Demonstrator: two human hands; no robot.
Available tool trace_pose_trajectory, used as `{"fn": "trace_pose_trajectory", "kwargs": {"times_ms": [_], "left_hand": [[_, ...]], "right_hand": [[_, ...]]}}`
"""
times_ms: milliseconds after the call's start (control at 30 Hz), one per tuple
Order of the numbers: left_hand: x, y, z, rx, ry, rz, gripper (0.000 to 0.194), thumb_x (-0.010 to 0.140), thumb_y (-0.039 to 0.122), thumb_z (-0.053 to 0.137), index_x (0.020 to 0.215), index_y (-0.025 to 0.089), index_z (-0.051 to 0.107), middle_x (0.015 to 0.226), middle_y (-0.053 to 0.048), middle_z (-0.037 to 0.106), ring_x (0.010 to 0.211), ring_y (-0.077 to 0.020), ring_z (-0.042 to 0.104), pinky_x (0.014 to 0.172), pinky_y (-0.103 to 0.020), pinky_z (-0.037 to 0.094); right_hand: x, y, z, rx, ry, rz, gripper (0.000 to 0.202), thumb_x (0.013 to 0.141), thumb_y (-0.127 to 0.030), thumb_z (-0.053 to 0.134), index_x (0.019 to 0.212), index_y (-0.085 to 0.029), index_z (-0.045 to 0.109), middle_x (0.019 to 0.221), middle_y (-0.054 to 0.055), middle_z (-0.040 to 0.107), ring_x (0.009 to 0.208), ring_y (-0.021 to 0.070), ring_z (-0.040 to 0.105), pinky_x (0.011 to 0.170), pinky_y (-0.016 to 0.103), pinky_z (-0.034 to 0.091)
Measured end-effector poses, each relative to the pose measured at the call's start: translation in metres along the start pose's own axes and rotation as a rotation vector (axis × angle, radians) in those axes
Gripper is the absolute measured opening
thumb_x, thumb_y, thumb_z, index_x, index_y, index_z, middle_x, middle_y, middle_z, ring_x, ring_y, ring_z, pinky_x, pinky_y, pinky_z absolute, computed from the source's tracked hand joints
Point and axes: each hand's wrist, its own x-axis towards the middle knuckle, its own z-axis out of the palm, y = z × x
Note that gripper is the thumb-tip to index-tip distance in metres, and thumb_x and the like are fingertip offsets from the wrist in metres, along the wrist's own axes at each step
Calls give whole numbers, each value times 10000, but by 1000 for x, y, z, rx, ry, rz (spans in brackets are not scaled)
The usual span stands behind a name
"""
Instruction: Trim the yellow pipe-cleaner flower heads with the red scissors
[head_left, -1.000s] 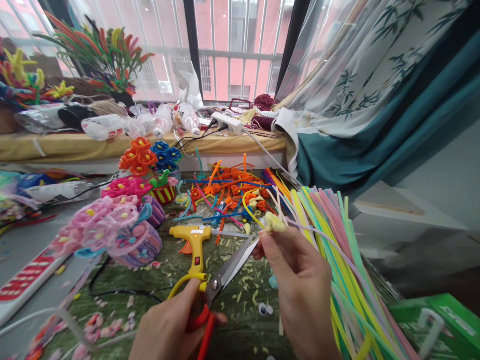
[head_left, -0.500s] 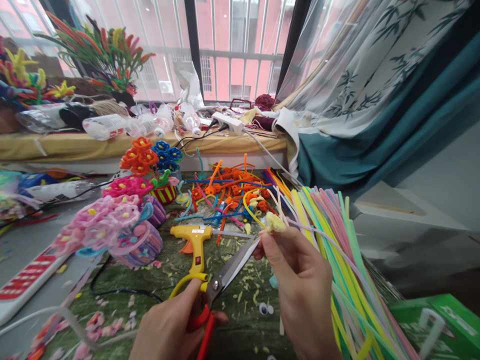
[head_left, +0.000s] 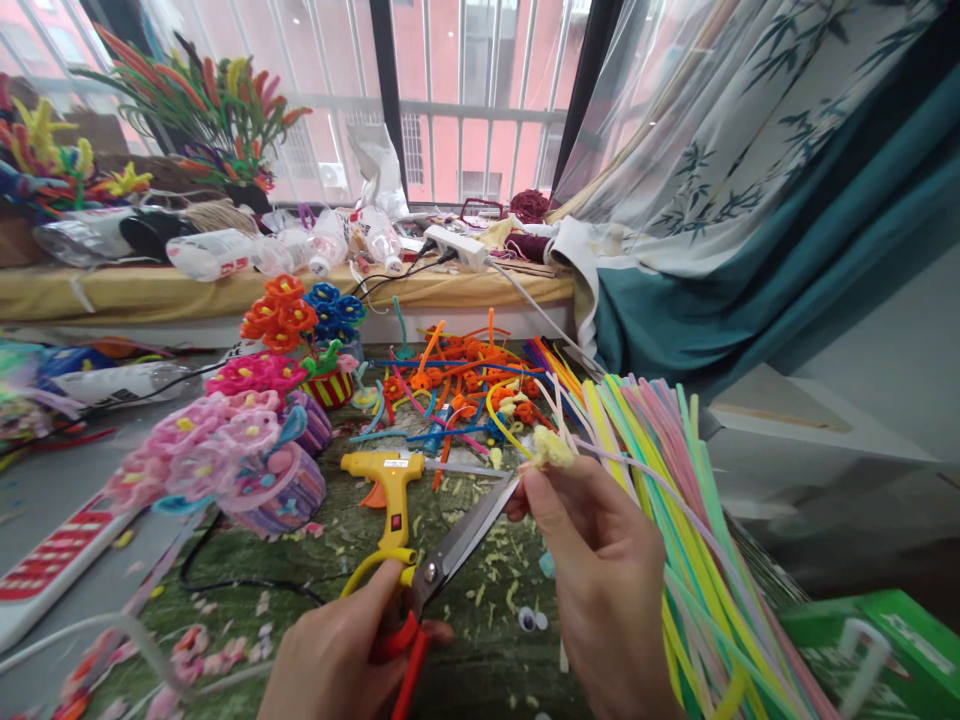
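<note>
My left hand (head_left: 337, 650) grips scissors (head_left: 442, 565) with red and yellow handles, their blades pointing up and right. The blade tips reach the fingertips of my right hand (head_left: 600, 580). That hand pinches a small pale yellow fuzzy piece (head_left: 551, 447) on a thin stem. A yellow glue gun (head_left: 390, 485) lies on the green mat just beyond the scissors.
A big bundle of pastel pipe cleaners (head_left: 675, 520) lies at the right. Pipe-cleaner flower pots (head_left: 247, 450) stand at the left, loose orange and blue pieces (head_left: 457, 385) behind. Yellow clippings and googly eyes (head_left: 529, 620) dot the mat. A green box (head_left: 877, 640) sits at the lower right.
</note>
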Motion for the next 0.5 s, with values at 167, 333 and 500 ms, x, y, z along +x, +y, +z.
{"fn": "trace_pose_trajectory", "kwargs": {"times_ms": [167,333,500], "left_hand": [[0,0,-3,-37,-8,-24,112,824,364,680,780,278,624,550,94,685,448,-145,651,460,-180,423],[0,1,-5,-42,-11,-44,157,831,388,673,748,273,603,538,98,663,430,-135,620,449,-179,404],[-4,-2,-3,-39,-13,-49,219,835,408,661,697,266,568,490,104,611,390,-121,561,432,-180,367]], "right_hand": [[1,-1,0,20,-2,15,16,838,-259,738,836,-244,736,685,-28,736,610,105,686,609,172,593],[-1,-3,0,-10,18,-12,8,820,-243,747,814,-247,745,664,-35,722,590,99,667,596,163,585],[-2,-3,0,-36,-3,-7,18,839,-252,733,834,-258,749,693,-37,741,613,90,677,617,142,581]]}}
